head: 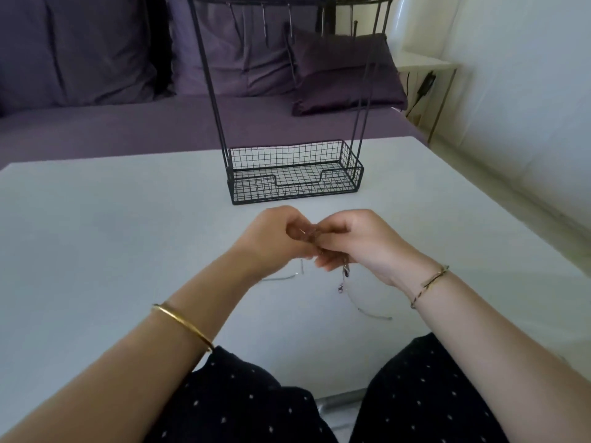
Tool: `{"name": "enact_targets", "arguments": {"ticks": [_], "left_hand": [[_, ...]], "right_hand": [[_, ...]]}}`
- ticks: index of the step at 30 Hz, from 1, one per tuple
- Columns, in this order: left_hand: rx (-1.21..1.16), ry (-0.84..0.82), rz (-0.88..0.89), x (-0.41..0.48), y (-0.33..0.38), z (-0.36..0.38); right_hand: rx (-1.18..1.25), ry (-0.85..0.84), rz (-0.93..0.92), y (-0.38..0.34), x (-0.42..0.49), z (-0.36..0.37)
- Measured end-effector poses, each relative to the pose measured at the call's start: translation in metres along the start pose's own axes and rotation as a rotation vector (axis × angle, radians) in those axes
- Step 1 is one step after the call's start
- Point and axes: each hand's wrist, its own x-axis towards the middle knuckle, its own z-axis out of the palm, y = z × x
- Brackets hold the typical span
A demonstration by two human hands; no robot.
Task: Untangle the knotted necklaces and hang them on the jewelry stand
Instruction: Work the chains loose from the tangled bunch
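Observation:
Thin silver necklaces [346, 276] are bunched between my two hands, just above a white table [96, 235]. My left hand [275, 238] and my right hand [358, 241] meet fingertip to fingertip and pinch the knot, which the fingers mostly hide. Loose chain ends trail onto the table: one to the left under my left wrist, one with a clasp hanging below my right hand and running off to the right. A black wire jewelry stand [294, 174] with a mesh basket base stands just beyond my hands; its top bar with hooks reaches the frame's upper edge.
A purple sofa [128, 123] with cushions runs behind the table. A white side table [428, 68] with a cable stands at the back right, by a white wall. My lap in dark dotted fabric [256, 404] fills the near edge.

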Motion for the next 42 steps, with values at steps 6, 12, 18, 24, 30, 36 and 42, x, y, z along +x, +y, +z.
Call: {"name": "enact_targets", "arguments": {"ticks": [6,12,18,24,30,36,42], "left_hand": [[-0.054,0.199,0.021,0.001,-0.006,0.004],[-0.065,0.223,0.070,-0.004,0.006,0.011],[-0.011,0.267,0.067,-0.004,0.014,0.014],[0.061,0.271,0.013,-0.005,0.013,0.013],[-0.084,0.281,-0.042,-0.006,0.012,0.010],[-0.098,0.295,-0.066,-0.006,0.011,0.008],[-0.327,0.122,-0.140,-0.008,0.012,0.010]], "right_hand": [[0.055,0.100,-0.027,0.004,-0.002,-0.001],[0.028,0.193,-0.027,0.004,-0.004,-0.001],[0.112,0.253,-0.031,0.003,-0.007,-0.005],[0.125,0.348,-0.016,0.004,-0.005,-0.008],[0.281,0.304,0.111,0.005,-0.006,-0.010],[0.221,0.345,0.076,0.005,-0.004,-0.010],[0.274,0.319,0.024,0.002,-0.004,-0.008]]}}
